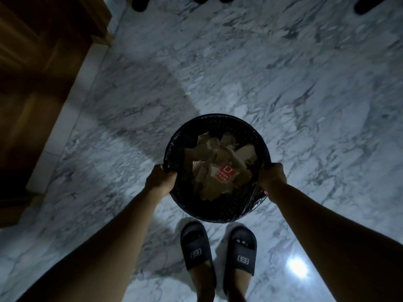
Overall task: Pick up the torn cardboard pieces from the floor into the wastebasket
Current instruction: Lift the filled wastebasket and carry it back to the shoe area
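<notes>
Both hands, left (161,178) at 9 o'clock and right (272,176) at 3 o'clock, are clenching the wastebasket (218,124) rim. Cardboard pieces (216,164) are lying inside. Advice: keep it level, grip even.

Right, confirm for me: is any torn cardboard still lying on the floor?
No, the marble floor in view shows no scraps; the cardboard pieces sit inside the wastebasket, held at its rim by both hands.
</notes>
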{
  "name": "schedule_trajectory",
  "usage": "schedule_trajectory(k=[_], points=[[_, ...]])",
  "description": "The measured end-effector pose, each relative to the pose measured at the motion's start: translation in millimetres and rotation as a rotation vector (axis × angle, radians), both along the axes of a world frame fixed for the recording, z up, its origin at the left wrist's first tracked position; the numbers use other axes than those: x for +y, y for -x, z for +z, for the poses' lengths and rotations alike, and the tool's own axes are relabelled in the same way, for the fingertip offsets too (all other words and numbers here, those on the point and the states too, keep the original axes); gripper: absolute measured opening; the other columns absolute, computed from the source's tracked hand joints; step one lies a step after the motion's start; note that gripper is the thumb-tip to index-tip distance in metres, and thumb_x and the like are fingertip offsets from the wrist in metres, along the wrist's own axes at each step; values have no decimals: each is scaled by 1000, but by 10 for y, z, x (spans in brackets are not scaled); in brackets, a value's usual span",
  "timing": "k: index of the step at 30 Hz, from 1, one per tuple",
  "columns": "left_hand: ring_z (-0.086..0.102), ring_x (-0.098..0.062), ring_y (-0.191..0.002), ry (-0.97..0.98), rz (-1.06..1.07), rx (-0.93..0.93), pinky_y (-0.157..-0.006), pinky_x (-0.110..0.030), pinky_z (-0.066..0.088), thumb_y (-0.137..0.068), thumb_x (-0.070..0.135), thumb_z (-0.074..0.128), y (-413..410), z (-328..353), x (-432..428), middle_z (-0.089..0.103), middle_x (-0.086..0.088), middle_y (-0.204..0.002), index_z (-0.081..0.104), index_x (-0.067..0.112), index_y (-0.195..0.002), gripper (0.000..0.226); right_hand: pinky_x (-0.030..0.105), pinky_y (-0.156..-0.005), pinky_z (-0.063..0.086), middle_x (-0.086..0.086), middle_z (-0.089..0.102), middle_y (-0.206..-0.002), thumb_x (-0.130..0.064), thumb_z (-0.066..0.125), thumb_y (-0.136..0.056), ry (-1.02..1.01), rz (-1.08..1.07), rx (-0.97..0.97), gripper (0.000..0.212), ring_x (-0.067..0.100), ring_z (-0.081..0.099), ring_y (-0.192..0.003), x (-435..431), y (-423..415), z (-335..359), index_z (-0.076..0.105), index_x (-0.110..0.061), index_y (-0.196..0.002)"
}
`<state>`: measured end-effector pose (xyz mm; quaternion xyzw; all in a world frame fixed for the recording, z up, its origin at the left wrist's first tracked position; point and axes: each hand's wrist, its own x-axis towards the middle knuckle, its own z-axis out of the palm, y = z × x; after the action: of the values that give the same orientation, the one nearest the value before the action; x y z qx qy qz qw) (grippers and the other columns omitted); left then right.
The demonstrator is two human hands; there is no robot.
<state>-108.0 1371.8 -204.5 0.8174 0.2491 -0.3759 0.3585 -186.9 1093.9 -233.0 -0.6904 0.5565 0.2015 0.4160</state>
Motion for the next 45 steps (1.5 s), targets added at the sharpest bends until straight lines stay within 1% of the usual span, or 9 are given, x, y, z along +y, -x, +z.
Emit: schedule_trajectory(k=[3,8,12,17,21,26,32,38,45], points=[[69,-35,-89,-31,-5,59,-77,-52,61,-97,27,57,-96,201,-11,64,-10,-86,55,20,-79,19,33,-59,43,30,66,-104,-24,46,-69,-26,-116,-25,52,32,55,-78,-162,81,3,61,-1,-112],[74,-32,-73,-43,-185,111,-53,-43,62,-89,49,62,-404,1026,-330,71,-22,-95,65,0,-100,51,29,-45,41,22,60,-65,-5,54,-81,-60,-158,-22,16,29,55,-51,-532,226,1359,68,2,-79],[75,-30,-73,14,-353,103,-55,-40,62,-81,53,66,-545,2141,-1094,69,-17,-107,63,7,-111,55,24,-42,36,19,61,-62,-11,54,-85,0,-180,-23,20,27,54,-46,-1158,550,2673,69,2,-81],[74,-29,-59,-11,-661,12,-62,-42,63,-84,29,61,-535,3325,-2452,74,-15,-84,65,7,-92,24,26,-46,34,12,56,-64,-10,55,-87,39,-273,-25,16,24,48,-51,-2080,1040,3836,68,-1,-84],[72,-28,-54,-20,-832,-66,-48,-31,56,-83,25,61,-444,3917,-3725,73,-14,-76,62,5,-85,20,35,-59,49,15,63,-78,-11,56,-87,85,-396,-66,18,26,54,-61,-3007,1473,4336,70,1,-89],[74,-34,-65,3,-883,-133,-55,-38,62,-87,28,64,-275,4221,-5230,68,-15,-95,57,8,-96,23,51,-87,59,22,69,-99,-8,58,-85,62,-576,-131,11,40,66,-97,-4124,1936,4649,65,-2,-91],[71,-31,-74,49,-1019,-240,-55,-39,63,-90,39,61,-7,4339,-6869,63,-13,-100,56,12,-103,31,46,-80,56,27,66,-106,-5,57,-86,96,-727,-190,2,38,64,-94,-5456,2318,4787,56,-4,-86],[69,-33,-80,52,-1105,-265,-54,-42,62,-89,26,58,-189,4210,-8468,61,-16,-107,55,10,-107,24,39,-72,52,23,63,-111,-7,53,-89,53,-869,-207,22,37,62,-102,-6825,2224,4634,55,-1,-109],[65,-32,-87,10,-1211,-191,-54,-37,62,-90,24,59,-713,3602,-10190,58,-20,-116,53,5,-118,34,37,-69,56,24,66,-106,-9,55,-84,-14,-916,-140,26,38,65,-100,-8258,1800,4005,59,2,-107]])
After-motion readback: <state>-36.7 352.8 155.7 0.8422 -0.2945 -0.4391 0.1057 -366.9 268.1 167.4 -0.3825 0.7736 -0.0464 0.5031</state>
